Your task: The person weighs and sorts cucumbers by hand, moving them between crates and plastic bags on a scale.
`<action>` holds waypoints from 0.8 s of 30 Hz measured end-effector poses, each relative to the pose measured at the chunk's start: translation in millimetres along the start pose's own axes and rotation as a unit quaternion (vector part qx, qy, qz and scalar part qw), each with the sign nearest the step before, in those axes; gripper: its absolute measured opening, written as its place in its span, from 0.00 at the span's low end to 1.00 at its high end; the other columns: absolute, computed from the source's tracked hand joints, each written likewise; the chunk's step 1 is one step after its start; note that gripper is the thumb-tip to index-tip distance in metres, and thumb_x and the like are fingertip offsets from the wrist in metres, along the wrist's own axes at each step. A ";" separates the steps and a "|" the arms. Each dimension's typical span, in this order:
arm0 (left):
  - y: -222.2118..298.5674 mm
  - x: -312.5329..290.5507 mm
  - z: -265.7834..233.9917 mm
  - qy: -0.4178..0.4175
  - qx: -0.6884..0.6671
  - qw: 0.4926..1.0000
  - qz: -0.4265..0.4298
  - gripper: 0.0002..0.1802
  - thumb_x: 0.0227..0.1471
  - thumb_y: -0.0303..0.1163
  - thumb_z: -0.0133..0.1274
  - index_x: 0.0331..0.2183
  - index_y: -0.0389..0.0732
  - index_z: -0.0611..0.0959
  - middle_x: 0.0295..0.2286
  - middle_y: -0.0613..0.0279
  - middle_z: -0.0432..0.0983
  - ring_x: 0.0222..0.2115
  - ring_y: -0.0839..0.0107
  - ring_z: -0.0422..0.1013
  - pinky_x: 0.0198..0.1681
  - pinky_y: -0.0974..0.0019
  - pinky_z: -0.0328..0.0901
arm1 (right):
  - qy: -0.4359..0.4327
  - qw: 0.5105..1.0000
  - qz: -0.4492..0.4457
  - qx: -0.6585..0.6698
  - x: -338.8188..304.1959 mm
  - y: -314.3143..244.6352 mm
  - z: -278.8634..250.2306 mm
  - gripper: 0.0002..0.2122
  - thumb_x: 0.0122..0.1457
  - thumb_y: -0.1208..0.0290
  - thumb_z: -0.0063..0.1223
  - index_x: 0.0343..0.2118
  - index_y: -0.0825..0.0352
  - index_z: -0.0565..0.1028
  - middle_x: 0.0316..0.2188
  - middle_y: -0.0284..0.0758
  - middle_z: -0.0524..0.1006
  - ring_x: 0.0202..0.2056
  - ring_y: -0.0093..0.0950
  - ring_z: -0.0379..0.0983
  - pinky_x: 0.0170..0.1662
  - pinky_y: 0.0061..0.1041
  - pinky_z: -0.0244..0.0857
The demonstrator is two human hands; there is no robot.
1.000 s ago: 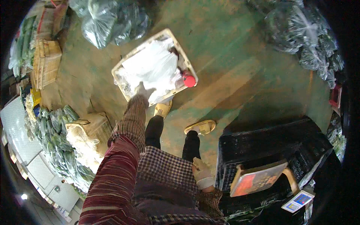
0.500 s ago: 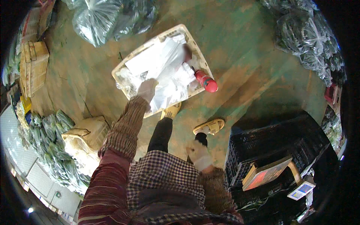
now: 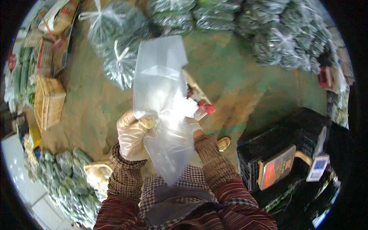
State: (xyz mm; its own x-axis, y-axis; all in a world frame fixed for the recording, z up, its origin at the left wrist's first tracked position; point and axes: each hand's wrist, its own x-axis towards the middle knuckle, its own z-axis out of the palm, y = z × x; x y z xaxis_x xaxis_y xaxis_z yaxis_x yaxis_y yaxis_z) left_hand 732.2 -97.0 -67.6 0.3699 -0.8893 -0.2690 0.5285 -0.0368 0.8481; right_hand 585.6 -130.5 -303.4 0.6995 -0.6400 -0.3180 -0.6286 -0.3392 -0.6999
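Drawn back from its reach over the pale crate [image 3: 198,91] 0.5 seconds ago, our left hand [image 3: 134,132] is now in front of the body, and our right hand [image 3: 193,124] is up from beside the checked apron [image 3: 196,177]. Between them hangs 1 long, clear plastic bag [image 3: 160,73], its broad end stretching away over the crate and its narrowing end falling toward the apron. Our left hand, in a pale glove, closes its fingers on the bag's left edge near the middle. Our right hand is at the opposite edge, partly hidden behind the shining plastic; we cannot tell how its fingers stand.

Below, the bag covers most of the crate on the floor [image 3: 245,82], leaving 1 side and a red object [image 3: 207,107] in sight. We see 1 yellow slipper [image 3: 223,143] near our right forearm. To the right, a board with a red face [image 3: 276,167] leans at the black crate [image 3: 262,147], just beside a small display panel [image 3: 318,168]. At the far left is a yellowish crate [image 3: 50,102], with a heap of wrapped green produce [image 3: 63,178] nearer us. Across the floor, 2 tied plastic bags [image 3: 124,67] bulge at left, and packed bags of greens [image 3: 281,44] crowd the far right.
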 end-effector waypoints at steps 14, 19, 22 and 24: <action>22.1 -109.1 209.5 -0.414 0.122 0.881 -0.196 0.06 0.42 0.16 0.52 0.27 0.34 0.77 0.23 0.63 0.74 0.22 0.78 0.68 0.26 0.75 0.65 | 0.366 0.753 -0.010 0.546 -335.0 -148.7 -259.8 0.12 0.50 0.66 0.57 0.33 0.69 0.75 0.27 0.28 0.74 0.29 0.16 0.66 0.33 0.17 0.61; -53.5 -202.4 265.8 -0.481 0.326 0.801 0.147 0.21 0.38 0.28 0.63 0.35 0.37 0.71 0.20 0.67 0.68 0.22 0.80 0.67 0.23 0.76 0.63 | 0.625 0.571 0.106 0.521 -463.7 -137.2 -204.8 0.07 0.46 0.69 0.58 0.21 0.64 0.71 0.20 0.23 0.69 0.24 0.13 0.61 0.28 0.15 0.56; -93.1 -297.8 295.2 -0.632 0.225 0.738 -0.072 0.21 0.39 0.30 0.62 0.34 0.38 0.71 0.23 0.64 0.67 0.25 0.75 0.67 0.27 0.71 0.64 | 0.719 0.485 0.066 0.493 -552.1 -115.4 -154.1 0.08 0.46 0.70 0.62 0.25 0.66 0.74 0.24 0.26 0.73 0.27 0.17 0.66 0.29 0.18 0.60; -108.5 -347.3 307.4 -0.707 0.254 0.659 -0.015 0.17 0.40 0.28 0.61 0.33 0.38 0.72 0.24 0.63 0.67 0.25 0.72 0.69 0.30 0.70 0.64 | 0.700 0.422 0.027 0.576 -578.2 -124.0 -149.1 0.07 0.47 0.72 0.61 0.26 0.66 0.74 0.24 0.27 0.74 0.26 0.18 0.68 0.29 0.19 0.63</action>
State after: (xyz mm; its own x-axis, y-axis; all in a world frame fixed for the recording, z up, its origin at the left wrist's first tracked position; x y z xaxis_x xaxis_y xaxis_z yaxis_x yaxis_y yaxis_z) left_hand 311.5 75.7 74.2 -0.9080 -0.4066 0.1010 0.0623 0.1072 0.9923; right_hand 208.4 178.8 62.5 -0.6983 -0.6787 -0.2275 0.5145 -0.2550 -0.8187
